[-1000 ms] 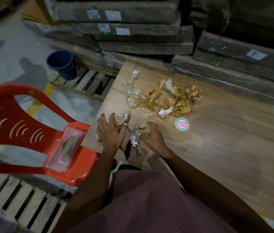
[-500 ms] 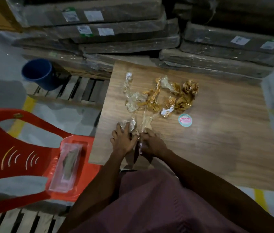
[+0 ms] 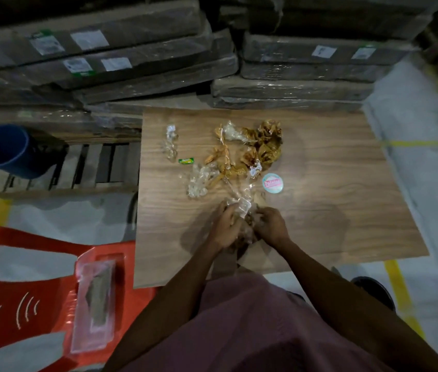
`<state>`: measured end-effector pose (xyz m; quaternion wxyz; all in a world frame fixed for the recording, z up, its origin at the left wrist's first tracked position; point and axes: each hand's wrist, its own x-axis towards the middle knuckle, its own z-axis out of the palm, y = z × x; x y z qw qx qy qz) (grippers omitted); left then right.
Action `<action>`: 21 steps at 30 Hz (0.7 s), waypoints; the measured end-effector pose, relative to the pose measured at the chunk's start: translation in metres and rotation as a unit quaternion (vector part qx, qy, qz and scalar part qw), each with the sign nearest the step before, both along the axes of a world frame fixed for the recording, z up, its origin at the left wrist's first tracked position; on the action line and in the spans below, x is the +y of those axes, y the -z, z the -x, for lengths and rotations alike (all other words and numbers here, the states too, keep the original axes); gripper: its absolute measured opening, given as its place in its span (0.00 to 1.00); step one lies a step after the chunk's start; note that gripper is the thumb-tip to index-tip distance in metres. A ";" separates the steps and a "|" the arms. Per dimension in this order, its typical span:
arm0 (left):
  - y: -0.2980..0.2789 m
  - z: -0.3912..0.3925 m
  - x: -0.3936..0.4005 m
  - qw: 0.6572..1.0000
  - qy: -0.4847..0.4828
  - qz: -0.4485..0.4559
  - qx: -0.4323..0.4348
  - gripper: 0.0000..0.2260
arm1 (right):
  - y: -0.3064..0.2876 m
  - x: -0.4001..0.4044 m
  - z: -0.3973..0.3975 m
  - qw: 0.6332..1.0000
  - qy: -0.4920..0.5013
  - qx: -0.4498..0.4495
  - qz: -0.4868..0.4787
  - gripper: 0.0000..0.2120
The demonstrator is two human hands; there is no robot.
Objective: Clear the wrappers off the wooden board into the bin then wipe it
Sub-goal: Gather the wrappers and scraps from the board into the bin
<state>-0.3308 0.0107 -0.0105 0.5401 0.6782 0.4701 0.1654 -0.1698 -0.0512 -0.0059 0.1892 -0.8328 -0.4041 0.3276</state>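
Observation:
A wooden board (image 3: 333, 205) lies in front of me. Crumpled clear and golden wrappers (image 3: 261, 146) lie scattered on its far middle, with a small green wrapper (image 3: 186, 161) and a round pink-and-teal sticker (image 3: 272, 181) among them. My left hand (image 3: 226, 228) and my right hand (image 3: 271, 226) meet near the board's front edge. Both curl round a bunch of clear wrappers (image 3: 242, 210) gathered between them. The blue bin (image 3: 5, 150) stands on a pallet to the far left.
A red plastic chair (image 3: 24, 291) stands at the left, with a clear packet holding a cloth (image 3: 95, 299) on its seat. Shrink-wrapped flat boxes (image 3: 132, 63) are stacked behind the board. A wooden pallet (image 3: 78, 167) lies between bin and board.
My hands have drawn together and lifted slightly, bunching the clear wrappers between them. A small green wrapper now shows where wrappers were pulled away. The view has swung to the right.

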 end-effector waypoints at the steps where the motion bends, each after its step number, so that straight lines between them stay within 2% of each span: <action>1: 0.001 -0.002 0.000 1.000 0.000 -0.020 -0.012 0.14 | -0.006 -0.001 -0.004 0.998 0.050 0.014 -0.033 0.17; 4: 0.005 -0.006 0.002 0.998 -0.031 -0.056 -0.028 0.04 | -0.023 -0.001 -0.010 0.985 0.142 0.028 -0.095 0.16; 6: 0.005 -0.006 0.007 0.997 -0.059 -0.047 -0.025 0.05 | -0.023 -0.001 -0.011 0.979 0.151 0.008 -0.136 0.17; 8: 0.001 -0.002 0.014 0.994 -0.090 -0.051 -0.018 0.05 | -0.023 0.001 -0.007 0.980 0.117 0.000 -0.163 0.19; 11: 0.005 0.009 0.028 0.985 -0.160 -0.059 0.001 0.07 | -0.019 0.004 0.006 0.986 -0.004 -0.038 -0.161 0.25; 13: 0.007 0.020 0.039 0.979 -0.190 -0.063 0.021 0.08 | -0.020 0.005 0.015 0.986 -0.067 -0.103 -0.117 0.26; 15: 0.011 0.032 0.050 0.977 -0.166 -0.091 0.096 0.12 | -0.019 0.006 0.018 0.984 -0.099 -0.141 -0.040 0.30; 18: 0.018 0.046 0.063 0.961 -0.083 -0.143 0.221 0.24 | -0.012 0.003 0.014 0.984 -0.108 -0.130 0.049 0.35; 21: 0.021 0.048 0.069 0.948 -0.056 -0.167 0.265 0.30 | -0.001 -0.003 0.011 0.986 -0.110 -0.093 0.088 0.46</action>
